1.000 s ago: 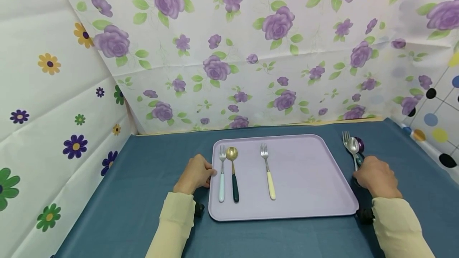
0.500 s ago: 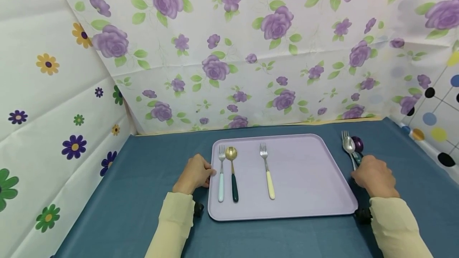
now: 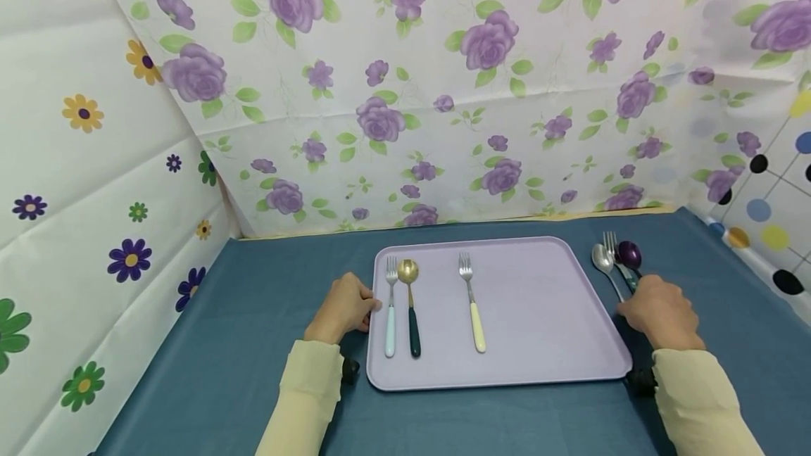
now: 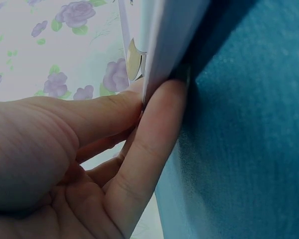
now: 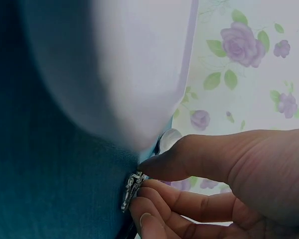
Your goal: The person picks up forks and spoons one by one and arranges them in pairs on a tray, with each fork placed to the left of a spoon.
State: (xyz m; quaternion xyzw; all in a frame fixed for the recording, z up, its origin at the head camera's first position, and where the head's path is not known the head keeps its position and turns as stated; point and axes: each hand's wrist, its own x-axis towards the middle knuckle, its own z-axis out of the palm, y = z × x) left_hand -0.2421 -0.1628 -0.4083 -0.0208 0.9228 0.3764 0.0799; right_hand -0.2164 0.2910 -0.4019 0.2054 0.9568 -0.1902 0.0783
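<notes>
Left hand point(image 3: 344, 307) pinches left rim of lilac tray point(image 3: 538, 315): thumb above, finger beneath. Right hand point(image 3: 662, 312) pinches silver spoon point(image 3: 602, 259) by its handle, just right of the tray on the cloth-covered desk point(image 3: 190, 385). Green-handled fork point(image 3: 610, 243) and purple spoon point(image 3: 630, 255) close beside it, handle ends hidden behind the hand. On tray, 3 pieces: mint-handled fork point(image 3: 390, 329), gold spoon point(image 3: 409, 271), cream-handled fork point(image 3: 477, 326).

Step, as I judge it: separating the silver spoon from its 2 neighbours. Best slid sideways, low, clear of tines before any lift; pinch firm but light. Left hand should steady the rim, not tip it.

Writing: no brand, label or lettering legible. Spoon handle seems ornamented in relief; backdrop point(image 3: 342, 34) prints flowers only
</notes>
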